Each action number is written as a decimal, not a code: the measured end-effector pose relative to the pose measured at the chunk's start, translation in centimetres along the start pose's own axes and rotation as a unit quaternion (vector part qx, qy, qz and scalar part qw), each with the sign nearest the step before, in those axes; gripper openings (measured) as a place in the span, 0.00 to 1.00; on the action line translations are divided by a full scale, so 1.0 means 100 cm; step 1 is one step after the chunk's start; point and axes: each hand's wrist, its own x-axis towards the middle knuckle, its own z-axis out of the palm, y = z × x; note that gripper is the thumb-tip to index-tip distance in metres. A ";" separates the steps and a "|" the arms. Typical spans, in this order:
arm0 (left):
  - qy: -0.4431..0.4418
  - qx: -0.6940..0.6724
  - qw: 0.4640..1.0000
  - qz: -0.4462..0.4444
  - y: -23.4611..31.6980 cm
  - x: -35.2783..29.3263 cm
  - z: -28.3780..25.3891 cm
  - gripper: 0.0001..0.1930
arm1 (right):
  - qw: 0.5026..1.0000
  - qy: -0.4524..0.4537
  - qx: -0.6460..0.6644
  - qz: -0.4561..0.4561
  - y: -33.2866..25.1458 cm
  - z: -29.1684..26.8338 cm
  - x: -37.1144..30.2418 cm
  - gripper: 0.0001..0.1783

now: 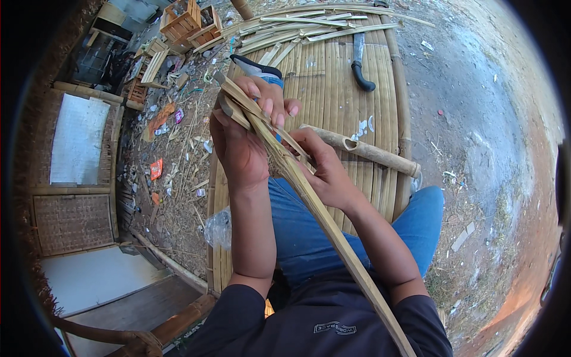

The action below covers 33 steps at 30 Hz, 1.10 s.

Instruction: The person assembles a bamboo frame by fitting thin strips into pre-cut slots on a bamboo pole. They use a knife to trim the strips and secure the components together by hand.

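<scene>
A long split bamboo strip [333,229] runs from beyond my hands back past my right side to the lower edge. My left hand [242,152] is closed around its far end, where several split pieces overlap; the curled fingertips show on top. A short, darker tan piece [234,112] also lies in that grip, and I cannot tell whether it is bamboo or a tool handle. Nearer me, my right hand [327,172] is closed on the strip, fingers bent over a thin sliver [295,144] along its side. Both hands are above my jeans.
I sit on a slatted bamboo platform [333,89]. A bamboo tube [380,156] with a hole lies across it at right. Beyond are a black-handled machete [359,62] and a pile of bamboo strips [297,28]. Wooden crates [180,22] and litter lie to the left.
</scene>
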 end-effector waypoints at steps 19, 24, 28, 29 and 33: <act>0.033 0.141 0.987 0.063 -0.001 -0.008 0.009 0.39 | 0.997 0.011 0.076 0.008 0.016 0.005 -0.004 0.13; 0.053 0.153 0.986 0.035 0.002 -0.013 0.006 0.39 | 0.998 -0.017 0.051 0.042 0.012 -0.003 -0.005 0.14; 0.030 0.133 0.990 0.021 0.005 -0.015 0.004 0.36 | 0.999 -0.032 0.013 0.025 0.014 -0.007 -0.003 0.15; 0.036 0.128 0.991 0.021 0.004 -0.015 0.005 0.35 | 1.000 -0.014 0.005 0.005 0.014 -0.006 -0.003 0.15; 0.059 0.113 0.991 0.038 0.001 -0.015 0.009 0.34 | 1.000 -0.006 -0.001 -0.014 0.014 -0.004 -0.008 0.19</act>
